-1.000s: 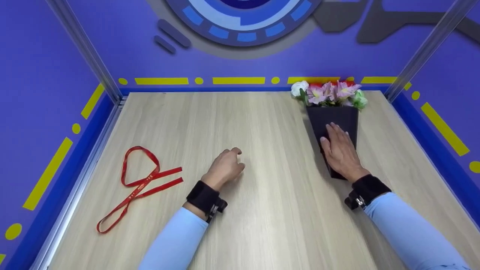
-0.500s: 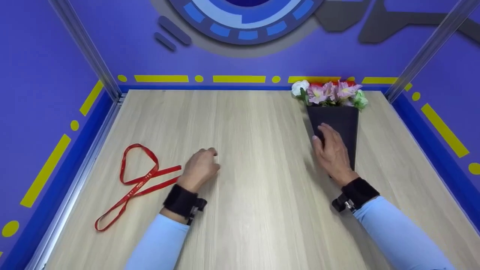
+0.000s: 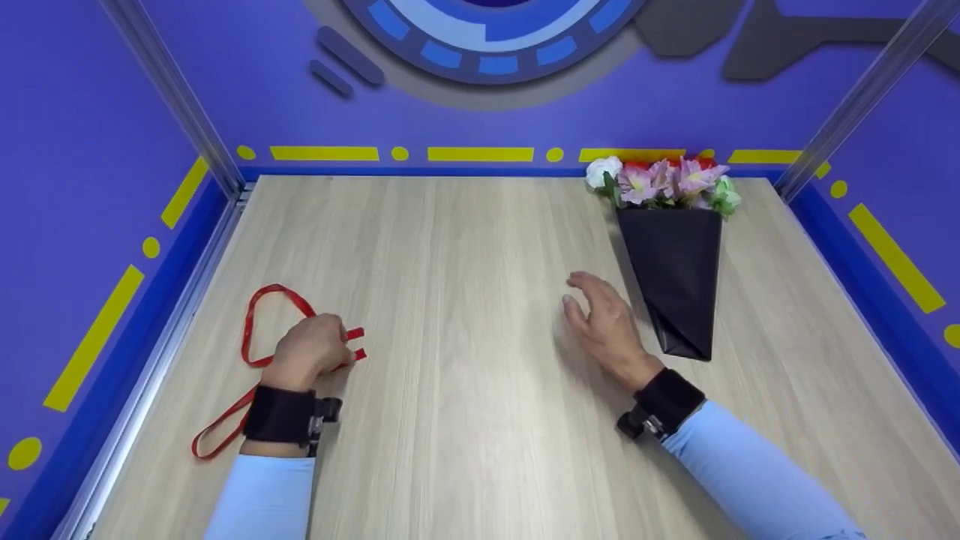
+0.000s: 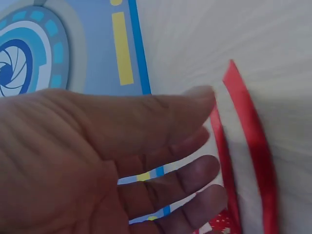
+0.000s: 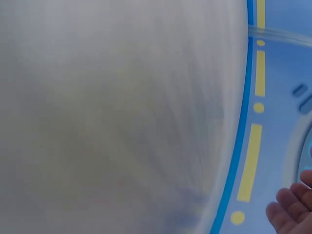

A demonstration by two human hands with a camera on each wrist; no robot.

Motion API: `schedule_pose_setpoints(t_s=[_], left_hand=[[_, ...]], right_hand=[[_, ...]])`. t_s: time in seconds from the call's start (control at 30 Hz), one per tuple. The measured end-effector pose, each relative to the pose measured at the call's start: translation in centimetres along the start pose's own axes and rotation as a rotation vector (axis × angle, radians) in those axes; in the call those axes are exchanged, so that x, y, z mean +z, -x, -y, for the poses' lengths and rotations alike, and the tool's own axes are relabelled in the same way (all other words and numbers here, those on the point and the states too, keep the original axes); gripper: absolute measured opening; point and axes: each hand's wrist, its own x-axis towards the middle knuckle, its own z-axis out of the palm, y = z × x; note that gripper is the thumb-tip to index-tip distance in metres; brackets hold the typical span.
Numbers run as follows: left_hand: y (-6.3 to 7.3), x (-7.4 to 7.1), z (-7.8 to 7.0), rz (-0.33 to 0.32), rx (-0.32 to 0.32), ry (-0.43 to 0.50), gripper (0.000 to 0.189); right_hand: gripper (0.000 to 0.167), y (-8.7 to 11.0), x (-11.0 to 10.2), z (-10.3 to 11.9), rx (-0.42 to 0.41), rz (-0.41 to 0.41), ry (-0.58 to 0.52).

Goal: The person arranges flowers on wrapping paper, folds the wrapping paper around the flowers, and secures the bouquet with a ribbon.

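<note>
My left hand [image 3: 311,346] is over the red ribbon [image 3: 223,421] at the left of the table, covering its crossing part in the head view. Two cut ends stick out past the fingers, and two loops show on the other side. In the left wrist view the thumb and fingers are apart, with the ribbon strands [image 4: 253,129] just beyond the fingertips. My right hand [image 3: 604,324] hovers over the table, its fingers slightly bent and holding nothing. Just right of it lies a bouquet in black wrapping [image 3: 675,274], with white, pink, red and pale green flowers [image 3: 660,181] at the far end.
The wood-grain table [image 3: 465,420] is bounded by a blue back wall [image 3: 480,120] and by blue panels on both sides. Metal posts [image 3: 176,105] stand at the back corners, and a metal rail runs along the table's left edge.
My left hand has moved left from the middle of the table to the ribbon. My right hand has come off the bouquet wrapping and moved left. The bouquet and ribbon lie where they were.
</note>
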Motion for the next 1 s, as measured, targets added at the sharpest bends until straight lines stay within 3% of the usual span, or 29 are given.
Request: schedule_pose_setpoints(t_s=[0.13,0.3,0.63,0.77,0.87,1.0], left_hand=[[-0.1,0.9,0.0,0.026,0.005,-0.029,0.023],[-0.6,2.0,-1.1,0.006,0.042,0.001,0.023],[-2.1,5.5,-7.6,-0.033,0.219,0.179,0.012],[-2.4,6.5,-10.0,-0.029,0.275,0.243,0.01],[-2.6,7.1,-11.5,-0.033,0.338,0.262,0.008],[-2.7,7.9,-13.1,-0.042,0.441,0.255,0.007]], right_hand=[[0.024,0.4,0.7,1.1,0.049,0.08,-0.013],[0.016,0.5,1.2,1.9,0.067,0.169,-0.024],[0.015,0.9,2.7,4.3,0.083,0.388,-0.053],[0.017,0.7,3.6,5.7,0.134,0.468,-0.14],[0.023,0.6,4.2,6.5,0.214,0.527,-0.271],[0.021,0.5,4.8,6.9,0.301,0.536,-0.447]])
